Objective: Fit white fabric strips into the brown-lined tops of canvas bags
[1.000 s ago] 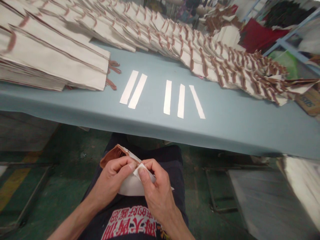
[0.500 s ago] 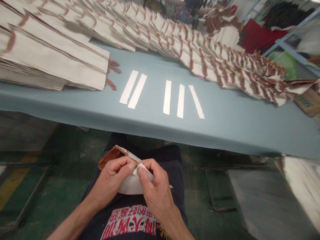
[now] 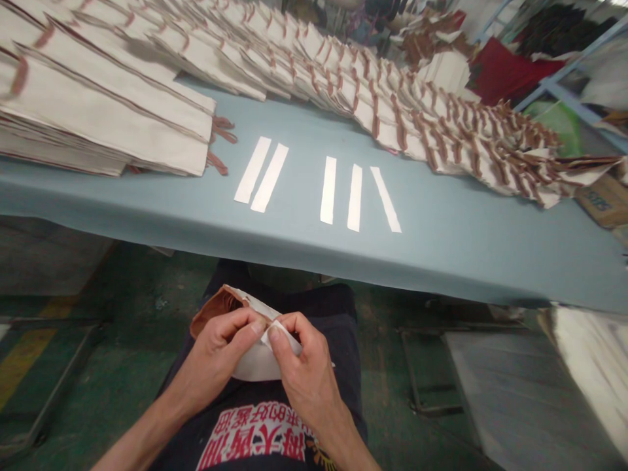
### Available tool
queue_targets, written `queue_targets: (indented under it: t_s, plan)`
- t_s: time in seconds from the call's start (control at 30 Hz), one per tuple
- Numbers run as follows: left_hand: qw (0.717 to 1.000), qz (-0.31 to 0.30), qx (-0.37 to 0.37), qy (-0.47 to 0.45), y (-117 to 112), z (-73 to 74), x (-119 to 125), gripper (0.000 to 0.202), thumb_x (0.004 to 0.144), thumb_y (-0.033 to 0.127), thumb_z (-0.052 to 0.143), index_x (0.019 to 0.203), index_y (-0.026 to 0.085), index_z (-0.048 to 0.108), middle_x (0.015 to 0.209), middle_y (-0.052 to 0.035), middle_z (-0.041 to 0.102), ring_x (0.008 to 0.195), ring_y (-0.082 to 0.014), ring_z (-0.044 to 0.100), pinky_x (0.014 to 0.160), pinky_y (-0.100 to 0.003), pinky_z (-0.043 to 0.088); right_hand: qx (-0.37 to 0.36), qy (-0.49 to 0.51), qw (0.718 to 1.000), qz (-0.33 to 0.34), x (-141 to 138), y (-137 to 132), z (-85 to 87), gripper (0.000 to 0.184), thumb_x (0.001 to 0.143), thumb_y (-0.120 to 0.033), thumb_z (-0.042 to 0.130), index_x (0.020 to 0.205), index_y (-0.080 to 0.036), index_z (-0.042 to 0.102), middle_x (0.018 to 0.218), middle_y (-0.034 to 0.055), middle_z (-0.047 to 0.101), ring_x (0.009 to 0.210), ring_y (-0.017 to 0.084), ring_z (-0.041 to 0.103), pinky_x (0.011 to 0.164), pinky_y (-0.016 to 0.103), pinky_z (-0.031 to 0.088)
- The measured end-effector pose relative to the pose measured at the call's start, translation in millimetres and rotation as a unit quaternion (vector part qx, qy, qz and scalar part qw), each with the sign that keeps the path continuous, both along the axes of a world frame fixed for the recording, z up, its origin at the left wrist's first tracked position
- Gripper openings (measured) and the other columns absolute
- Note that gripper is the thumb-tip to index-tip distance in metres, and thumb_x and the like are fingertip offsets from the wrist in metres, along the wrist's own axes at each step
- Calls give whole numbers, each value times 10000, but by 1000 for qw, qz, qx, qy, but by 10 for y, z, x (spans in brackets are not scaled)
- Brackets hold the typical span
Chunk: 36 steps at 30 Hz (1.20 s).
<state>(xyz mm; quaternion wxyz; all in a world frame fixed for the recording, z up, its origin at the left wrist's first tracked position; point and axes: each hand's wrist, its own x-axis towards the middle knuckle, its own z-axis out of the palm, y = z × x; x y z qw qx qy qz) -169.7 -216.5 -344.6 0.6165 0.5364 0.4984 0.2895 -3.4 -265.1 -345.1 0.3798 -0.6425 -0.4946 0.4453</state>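
Observation:
Over my lap, below the table edge, both hands pinch a small white paper piece (image 3: 252,367) with a brown lining at its left end. My left hand (image 3: 222,350) grips it from the left, thumb and fingers closed. My right hand (image 3: 299,366) pinches the same piece's top corner from the right. Several white paper strips (image 3: 328,190) lie side by side on the blue-grey table (image 3: 441,242) in front of me.
Long overlapping rows of white paper bags with brown handles (image 3: 392,111) cover the table's back. A thick stack of the same bags (image 3: 98,118) lies at the left. A cardboard box (image 3: 606,196) sits at the right edge. Green floor and metal frames lie below.
My hands and the paper piece have stayed almost still, shifting only slightly left. The strips on the table have not moved.

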Motion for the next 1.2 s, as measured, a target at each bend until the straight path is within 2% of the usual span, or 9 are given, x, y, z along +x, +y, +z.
queue_targets:
  t_s: [0.27, 0.5, 0.77, 0.93, 1.07, 1.2]
  plan:
    - [1000, -11, 8, -4, -34, -61, -29, 339, 967, 496, 718, 822, 197, 785, 740, -6, 721, 663, -175, 609, 605, -233, 471, -9, -5, 1000, -15, -18, -16, -28, 297, 1033, -475, 582, 875, -237, 664, 869, 34, 764, 819, 235, 700, 724, 327, 485]
    - [1000, -12, 20, 11, -54, -69, -27, 310, 959, 475, 709, 833, 202, 784, 752, -8, 729, 687, -180, 617, 621, -231, 477, -1, 1, 1000, -18, -14, -16, -43, 292, 1028, -475, 590, 876, -238, 664, 859, 28, 768, 800, 223, 693, 718, 321, 485]
    - [999, -23, 14, 34, -22, 35, 16, 339, 930, 487, 690, 794, 183, 755, 714, -10, 675, 648, -173, 581, 588, -233, 467, -11, 4, 1000, -17, -10, -21, -48, 284, 1022, -476, 595, 889, -238, 672, 882, 38, 777, 829, 245, 710, 749, 342, 496]
    - [998, -28, 22, 54, -19, 75, 29, 326, 912, 464, 663, 795, 173, 751, 724, -26, 690, 661, -187, 601, 600, -248, 483, -25, 21, 999, -14, -1, -24, -51, 297, 1013, -490, 589, 877, -236, 661, 877, 42, 769, 833, 251, 704, 747, 346, 500]
    - [998, -24, 28, 49, -43, 42, 27, 277, 906, 420, 651, 809, 184, 759, 724, -14, 706, 649, -183, 608, 594, -247, 489, -17, 21, 999, -17, -12, -34, -66, 286, 1013, -478, 592, 875, -238, 660, 878, 38, 770, 836, 248, 705, 758, 347, 503]
    - [998, -8, 41, 43, -94, -53, 3, 207, 892, 332, 617, 795, 205, 749, 733, 12, 707, 676, -173, 617, 631, -240, 480, -10, 17, 1000, -12, -35, -46, -89, 289, 1011, -482, 605, 865, -239, 656, 877, 30, 772, 839, 245, 711, 779, 351, 497]
